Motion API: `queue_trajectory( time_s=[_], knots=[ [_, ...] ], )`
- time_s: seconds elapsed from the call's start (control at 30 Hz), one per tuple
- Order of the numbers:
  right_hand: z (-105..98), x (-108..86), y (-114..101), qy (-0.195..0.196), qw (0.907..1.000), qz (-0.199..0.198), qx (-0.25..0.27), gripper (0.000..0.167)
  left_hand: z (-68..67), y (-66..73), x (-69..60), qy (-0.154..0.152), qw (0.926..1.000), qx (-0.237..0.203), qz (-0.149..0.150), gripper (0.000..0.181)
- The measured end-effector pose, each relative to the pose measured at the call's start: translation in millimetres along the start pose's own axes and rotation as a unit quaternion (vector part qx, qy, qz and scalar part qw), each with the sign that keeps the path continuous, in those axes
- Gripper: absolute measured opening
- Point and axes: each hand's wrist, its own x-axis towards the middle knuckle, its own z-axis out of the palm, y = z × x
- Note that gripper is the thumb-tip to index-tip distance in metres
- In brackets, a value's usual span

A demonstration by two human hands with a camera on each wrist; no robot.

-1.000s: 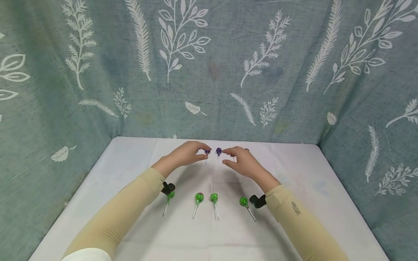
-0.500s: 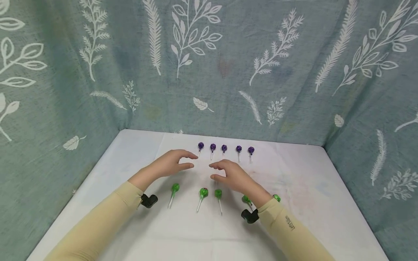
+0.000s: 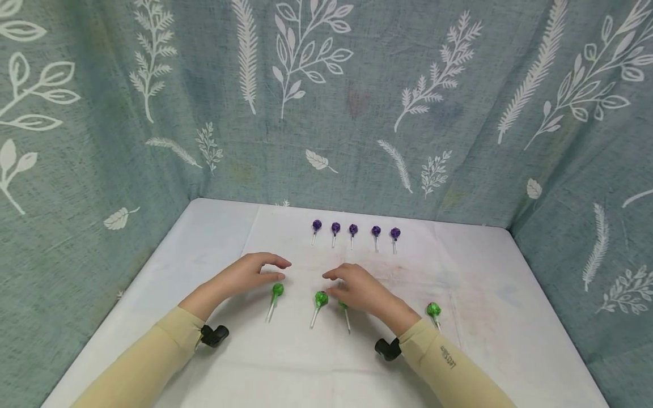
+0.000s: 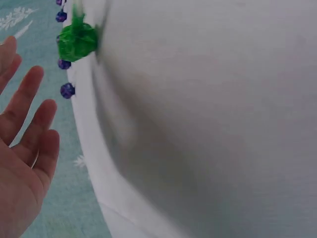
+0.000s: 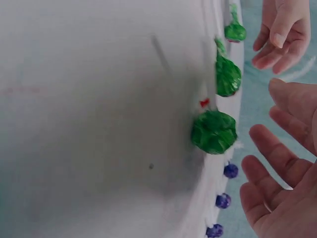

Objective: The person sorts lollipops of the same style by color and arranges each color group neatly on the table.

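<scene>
Head view: the left hand [image 3: 247, 276] has its fingers loosely bent, thumb well away from them, holding nothing. It's just beyond the leftmost green lollipop [image 3: 278, 289], a round crinkly-wrapped head on a thin white stick. The right hand [image 3: 359, 290] is relaxed the same way, a wide gap between thumb and fingers and nothing in its grasp. It partly covers another green lollipop [image 3: 344, 306], and the middle green lollipop [image 3: 321, 299] lies just beside its thumb. The far-right green lollipop [image 3: 433, 309] sits well off to that side. Farther back, five purple lollipops [image 3: 353, 229] make a fairly tidy row, little dark balls on pale sticks. It's all on a white tabletop [image 3: 306, 368], soft creases and faint pinkish smudges, with grey-green woven curtains [image 3: 357, 124] printed with white leaves around it. Sleeves [image 3: 148, 357] are stretchy-looking beige fabric.

Left wrist view: fingers fanned and gently curved, palm bare. A shiny, crumpled green wrapper with a blurry twisted neck is up top, smooth purple balls near it.

Right wrist view: spread, slightly curled fingers, palm bare too. Three faceted, glossy green wrappers line up beside them, purple ones lower down.
</scene>
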Motion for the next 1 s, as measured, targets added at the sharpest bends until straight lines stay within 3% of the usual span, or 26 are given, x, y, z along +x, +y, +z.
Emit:
queue_trajectory(
  time_s=[0.3, 0.67, 1.0],
  knots=[
    [10, -0.2, -3, -0.014, 0.9986, 0.008, -0.050, 0.035, 6.6, -5.6, -6.0, -0.017, 0.9998, 0.011, -0.008, 0.036],
    [19, 1.7, -6, -0.007, 0.9937, -0.048, -0.101, 0.031, 16.4, -13.2, -8.7, -0.035, 0.9993, 0.007, -0.010, 0.029],
    [21, 5.5, -6, -0.015, 0.9910, -0.058, -0.120, 0.027, 14.8, -12.8, -7.7, -0.036, 0.9988, 0.031, 0.009, 0.022]
  ],
)
